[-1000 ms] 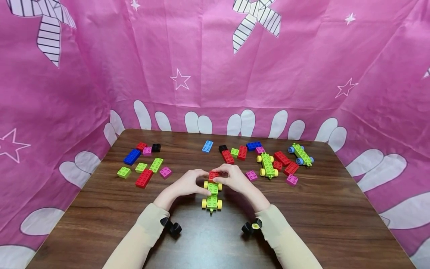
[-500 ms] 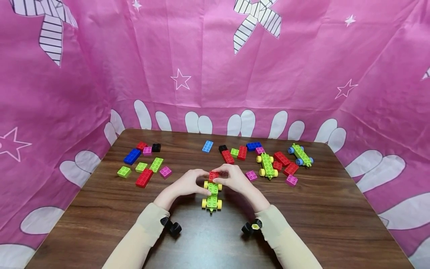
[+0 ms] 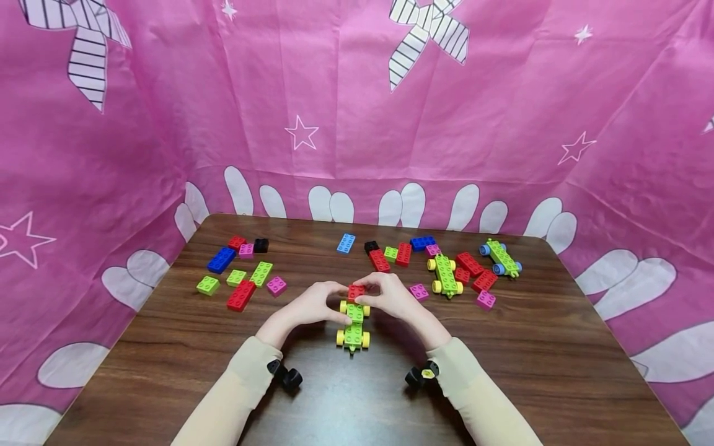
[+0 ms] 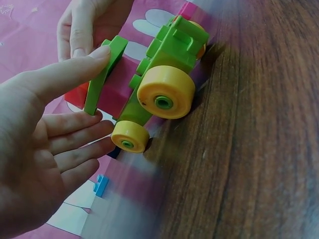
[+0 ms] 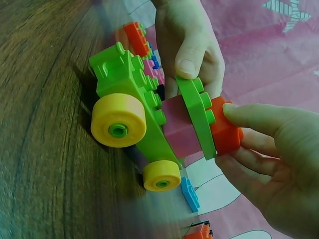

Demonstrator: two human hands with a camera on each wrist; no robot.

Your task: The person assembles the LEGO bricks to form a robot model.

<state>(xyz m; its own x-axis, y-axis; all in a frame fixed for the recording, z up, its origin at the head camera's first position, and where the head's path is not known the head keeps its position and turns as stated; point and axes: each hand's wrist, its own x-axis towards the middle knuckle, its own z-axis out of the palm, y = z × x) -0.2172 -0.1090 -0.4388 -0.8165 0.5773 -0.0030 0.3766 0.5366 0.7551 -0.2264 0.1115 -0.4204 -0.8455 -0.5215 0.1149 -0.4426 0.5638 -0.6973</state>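
Toy car (image 3: 354,333) at your twelve o'clock should handle light and stiff, best gripped by its sides, as your left hand (image 3: 313,305) pinches its green plate (image 5: 198,117) and your right hand (image 3: 392,298) its red brick (image 5: 224,128).

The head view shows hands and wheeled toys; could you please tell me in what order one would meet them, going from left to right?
Left hand → yellow-wheeled toy between the hands → right hand → second yellow-wheeled toy → blue-wheeled toy.
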